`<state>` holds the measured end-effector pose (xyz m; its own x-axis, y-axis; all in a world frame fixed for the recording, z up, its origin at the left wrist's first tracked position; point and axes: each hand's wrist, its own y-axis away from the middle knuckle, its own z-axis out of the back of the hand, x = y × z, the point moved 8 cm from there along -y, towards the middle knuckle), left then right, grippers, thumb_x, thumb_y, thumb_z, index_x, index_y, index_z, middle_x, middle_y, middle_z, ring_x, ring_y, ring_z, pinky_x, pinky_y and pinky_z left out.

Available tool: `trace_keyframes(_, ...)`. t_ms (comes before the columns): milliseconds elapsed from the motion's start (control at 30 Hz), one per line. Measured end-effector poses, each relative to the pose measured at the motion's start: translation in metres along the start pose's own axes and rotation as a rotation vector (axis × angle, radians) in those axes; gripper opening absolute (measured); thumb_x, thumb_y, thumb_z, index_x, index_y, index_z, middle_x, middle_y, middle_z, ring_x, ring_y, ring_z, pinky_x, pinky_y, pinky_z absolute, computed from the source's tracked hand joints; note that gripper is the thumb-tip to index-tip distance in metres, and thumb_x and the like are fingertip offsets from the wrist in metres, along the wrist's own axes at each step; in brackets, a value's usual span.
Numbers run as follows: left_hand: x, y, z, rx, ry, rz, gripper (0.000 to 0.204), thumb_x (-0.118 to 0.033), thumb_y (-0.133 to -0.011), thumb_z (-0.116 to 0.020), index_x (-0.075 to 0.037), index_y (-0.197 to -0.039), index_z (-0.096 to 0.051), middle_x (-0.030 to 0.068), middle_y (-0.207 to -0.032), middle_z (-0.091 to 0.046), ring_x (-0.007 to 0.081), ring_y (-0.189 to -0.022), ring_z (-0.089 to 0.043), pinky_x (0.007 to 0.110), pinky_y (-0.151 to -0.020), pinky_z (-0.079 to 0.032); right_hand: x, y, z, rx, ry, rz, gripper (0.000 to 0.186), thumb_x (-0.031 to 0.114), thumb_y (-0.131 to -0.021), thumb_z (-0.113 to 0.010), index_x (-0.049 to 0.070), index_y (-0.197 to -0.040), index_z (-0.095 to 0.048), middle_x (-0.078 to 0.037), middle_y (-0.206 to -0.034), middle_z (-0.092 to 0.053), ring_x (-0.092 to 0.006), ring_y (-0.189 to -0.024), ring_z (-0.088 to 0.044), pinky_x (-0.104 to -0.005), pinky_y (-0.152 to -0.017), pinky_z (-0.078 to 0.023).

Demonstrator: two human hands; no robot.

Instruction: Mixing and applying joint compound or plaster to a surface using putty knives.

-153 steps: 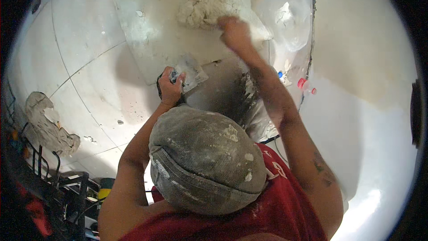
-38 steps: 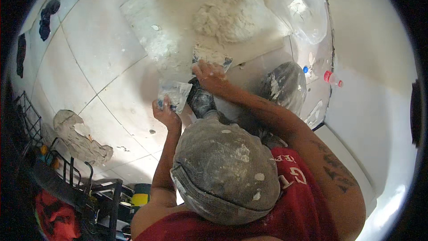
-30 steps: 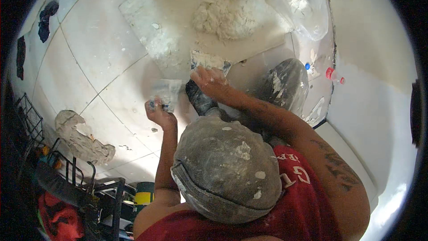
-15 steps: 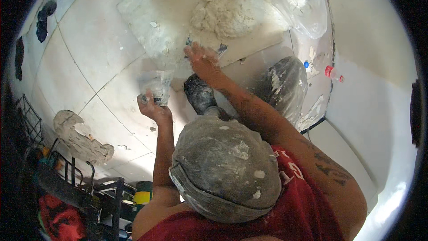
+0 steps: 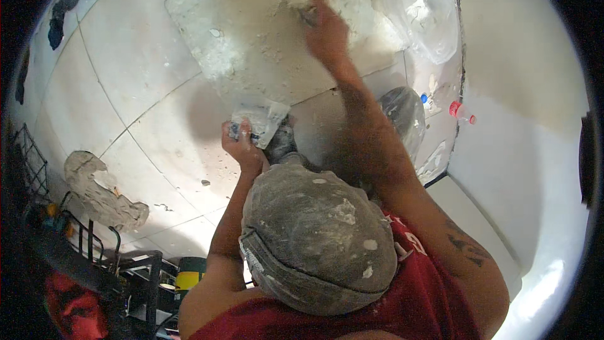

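Note:
My left hand is closed around what looks like a broad putty knife, its pale, flared blade smeared with white paste. It is held just above the floor at the near edge of a whitish board. Farther off over the board is my right hand, blurred. Its fingers are wrapped round a small dark tool, probably a scraper; its blade is unclear. White powder and paste crumbs lie on the board around it.
A clear plastic bag lies at the board's right corner. By the right wall are a red-capped bottle and a blue cap. A crumpled grey cloth lies on the left floor tiles. Black metal racks stand at lower left.
My right hand has moved farther out and to the right, over where a whitish heap stood; the heap no longer shows as a mound. My left hand has shifted right with its knife.

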<state>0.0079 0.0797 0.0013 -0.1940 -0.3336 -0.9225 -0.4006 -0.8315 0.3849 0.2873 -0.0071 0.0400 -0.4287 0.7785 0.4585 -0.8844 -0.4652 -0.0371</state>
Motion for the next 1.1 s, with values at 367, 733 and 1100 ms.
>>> trace_keyframes(367,0.029,0.018,-0.035,0.261,-0.166,-0.077,0.016,-0.013,-0.074,-0.061,-0.002,-0.074,-0.05,0.0025,-0.064,-0.049,0.01,-0.058,-0.044,0.026,-0.053,-0.037,-0.088,-0.03,0.037,0.191,-0.722,-0.297,0.039,-0.017,-0.048,-0.056,0.002,-0.082,-0.049,-0.004,-0.069,-0.056,-0.0135,-0.059,-0.054,-0.0254,-0.054,-0.046)
trace_keyframes(733,0.048,0.018,-0.034,0.299,-0.269,-0.064,0.018,-0.014,-0.073,-0.062,-0.002,-0.077,-0.051,0.0071,-0.067,-0.052,0.0165,-0.061,-0.05,0.029,-0.057,-0.04,-0.064,-0.009,0.086,0.147,-0.509,-0.199,0.035,-0.012,-0.053,-0.057,0.003,-0.085,-0.054,-0.004,-0.074,-0.057,-0.013,-0.059,-0.054,-0.0251,-0.053,-0.044)
trace_keyframes(1100,0.054,0.019,-0.038,0.309,-0.22,-0.051,0.014,-0.011,-0.07,-0.062,-0.002,-0.075,-0.053,0.0101,-0.07,-0.054,0.0231,-0.062,-0.053,0.032,-0.058,-0.041,-0.04,0.005,0.06,0.055,0.298,0.305,0.02,0.008,-0.067,-0.057,0.008,-0.086,-0.058,-0.011,-0.083,-0.057,-0.0309,-0.082,-0.055,-0.039,-0.07,-0.045)
